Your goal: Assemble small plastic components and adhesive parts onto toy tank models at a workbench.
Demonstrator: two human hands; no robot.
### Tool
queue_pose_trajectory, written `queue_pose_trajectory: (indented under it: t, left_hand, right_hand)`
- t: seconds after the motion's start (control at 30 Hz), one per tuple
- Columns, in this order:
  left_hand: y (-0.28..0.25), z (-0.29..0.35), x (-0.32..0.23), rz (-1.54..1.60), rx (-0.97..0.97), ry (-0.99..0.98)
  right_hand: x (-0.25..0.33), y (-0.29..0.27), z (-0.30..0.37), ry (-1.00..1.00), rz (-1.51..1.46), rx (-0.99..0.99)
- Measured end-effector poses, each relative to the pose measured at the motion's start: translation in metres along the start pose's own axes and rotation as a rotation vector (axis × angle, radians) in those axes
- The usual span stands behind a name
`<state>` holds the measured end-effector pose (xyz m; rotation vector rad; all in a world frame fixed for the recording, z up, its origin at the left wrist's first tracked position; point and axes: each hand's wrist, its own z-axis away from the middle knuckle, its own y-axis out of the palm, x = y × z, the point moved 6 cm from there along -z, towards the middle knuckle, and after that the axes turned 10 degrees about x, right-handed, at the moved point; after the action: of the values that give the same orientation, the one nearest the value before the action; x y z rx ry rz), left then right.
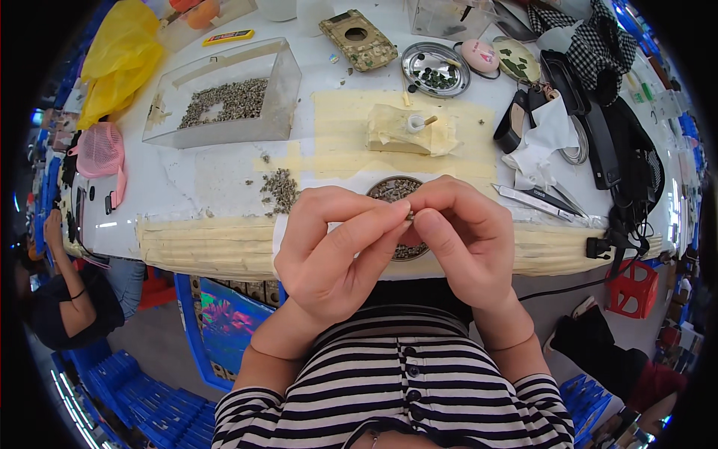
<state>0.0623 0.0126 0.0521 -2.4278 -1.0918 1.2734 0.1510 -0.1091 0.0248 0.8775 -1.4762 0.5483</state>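
My left hand (329,251) and my right hand (475,243) meet at the table's front edge, fingertips pinched together. Between them is a tiny greyish piece (410,216), mostly covered by the fingers; its exact kind is too small to tell. Directly beneath sits a round metal tin (396,178) holding many small metallic parts, partly hidden behind both hands. Just beyond my left hand lies a loose pile of similar small parts (280,191) on the table.
Farther off stand a clear plastic box (280,112) of small parts and a tape-covered block (389,131) bearing a small white cup. A steel dish (449,88) holds dark green pieces. Tweezers (535,200) lie at right. Other people sit at both sides.
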Motion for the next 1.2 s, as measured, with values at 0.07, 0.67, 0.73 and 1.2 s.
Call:
queue_pose_trajectory:
  t: [0.07,0.67,0.73,1.2]
  left_hand:
    - [0.000,0.000,-0.002,-0.038,0.012,0.014]
    - [0.014,0.015,0.022,0.659,0.034,-0.432]
    - [0.017,0.016,0.024,0.807,0.019,-0.488]
    - [0.005,0.003,0.018,0.377,0.035,-0.169]
  right_hand:
    - [0.000,0.000,0.000,0.013,-0.073,0.039]
    - [0.034,0.005,0.005,-0.590,0.850,-0.161]
    - [0.035,0.007,0.006,-0.616,0.885,-0.151]
    - [0.027,-0.001,-0.005,-0.386,0.601,-0.020]
